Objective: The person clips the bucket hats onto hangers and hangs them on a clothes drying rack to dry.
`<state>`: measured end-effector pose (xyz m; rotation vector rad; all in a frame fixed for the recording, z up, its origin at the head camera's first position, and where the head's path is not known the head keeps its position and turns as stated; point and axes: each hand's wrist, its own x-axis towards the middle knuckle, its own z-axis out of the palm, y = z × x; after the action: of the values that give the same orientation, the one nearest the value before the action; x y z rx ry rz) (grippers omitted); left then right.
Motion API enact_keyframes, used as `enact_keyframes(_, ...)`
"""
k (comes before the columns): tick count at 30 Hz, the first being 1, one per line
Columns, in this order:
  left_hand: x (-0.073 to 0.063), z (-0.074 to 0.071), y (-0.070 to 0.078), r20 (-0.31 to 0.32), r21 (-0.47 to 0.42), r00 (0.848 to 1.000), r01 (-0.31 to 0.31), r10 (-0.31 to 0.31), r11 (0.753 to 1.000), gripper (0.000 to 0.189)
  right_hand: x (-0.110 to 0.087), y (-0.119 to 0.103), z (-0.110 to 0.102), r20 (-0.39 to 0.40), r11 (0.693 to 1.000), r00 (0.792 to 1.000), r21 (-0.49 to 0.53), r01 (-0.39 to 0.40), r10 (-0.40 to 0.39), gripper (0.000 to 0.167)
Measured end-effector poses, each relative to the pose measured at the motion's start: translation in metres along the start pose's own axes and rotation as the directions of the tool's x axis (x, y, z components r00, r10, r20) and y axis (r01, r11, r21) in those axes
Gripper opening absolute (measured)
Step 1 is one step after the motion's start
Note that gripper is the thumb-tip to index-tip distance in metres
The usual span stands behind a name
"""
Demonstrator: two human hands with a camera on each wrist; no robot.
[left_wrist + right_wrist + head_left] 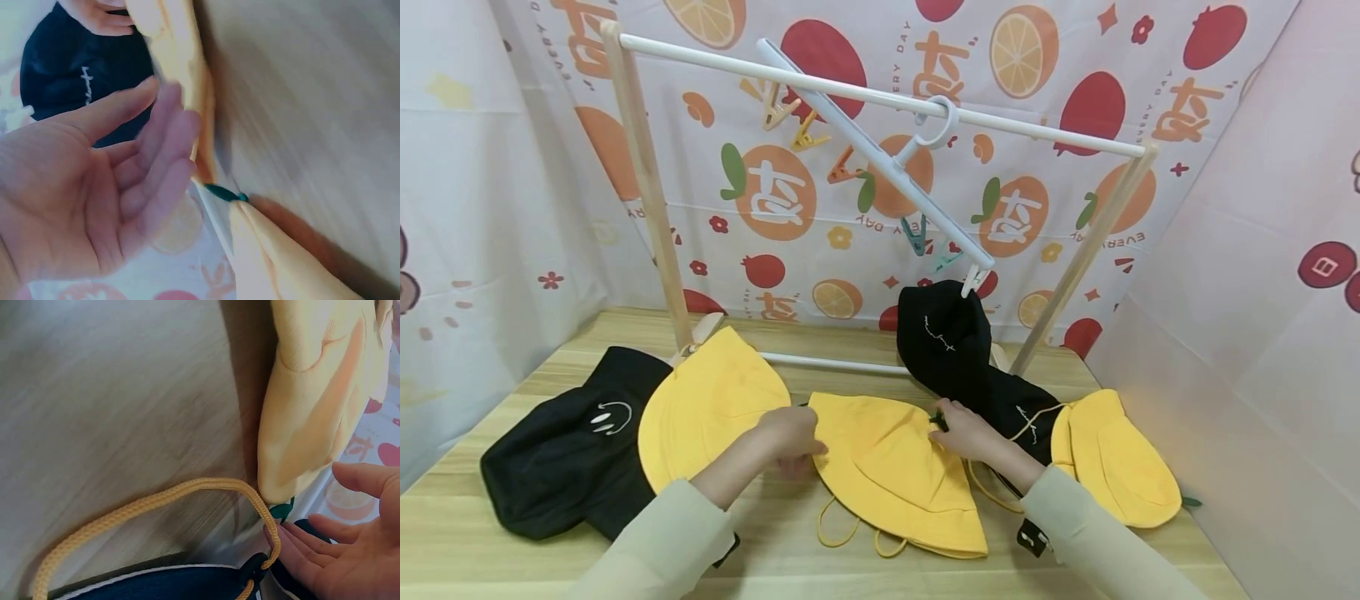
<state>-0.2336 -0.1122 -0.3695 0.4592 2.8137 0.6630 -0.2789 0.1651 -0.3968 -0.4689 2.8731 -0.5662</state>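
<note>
Wooden tabletop (pixel 790 562) bears a yellow hat (pixel 887 467) between two hands (pixel 788 435) (pixel 967 429), both relaxed and unclenched.

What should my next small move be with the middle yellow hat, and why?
Probably pinch the middle hat at both sides. The left grip and right grip are at opposite sides of it, yet the wrist views show loose, uncurled fingers in each, and the hat lies on the table.
</note>
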Motion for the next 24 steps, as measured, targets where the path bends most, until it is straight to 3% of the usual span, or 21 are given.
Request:
enact_keyframes(3,0.015,-0.001,0.009,-0.072,0.101,0.991,-0.103,0.11,0.99,0.02,0.001,0.002,0.001,0.017,0.999,0.999,-0.004,-0.034,0.034,0.054)
enact_keyframes(6,0.034,0.0,0.013,-0.054,0.09,0.981,-0.183,0.188,0.979,0.029,0.002,0.003,0.003,0.036,0.998,0.997,-0.013,-0.066,0.066,0.057)
enact_keyframes(10,0.058,0.007,0.008,0.02,0.006,0.983,-0.182,0.182,0.983,0.049,0.004,0.004,0.005,0.042,0.995,0.994,-0.024,-0.098,0.099,0.061)
enact_keyframes(14,0.073,0.017,0.0,0.019,0.002,0.987,-0.158,0.158,0.987,0.052,0.006,0.005,0.01,0.038,0.994,0.995,-0.065,-0.091,0.094,0.061)
enact_keyframes(19,0.078,0.023,-0.004,0.019,0.07,0.993,-0.121,0.12,0.99,0.052,0.009,0.003,0.015,0.022,0.99,0.996,-0.118,-0.081,0.084,0.061)
enact_keyframes(24,0.076,0.022,0.001,0.084,0.071,0.991,-0.115,0.109,0.991,0.054,0.01,0.002,0.018,-0.003,0.989,0.996,-0.12,-0.084,0.084,0.063)
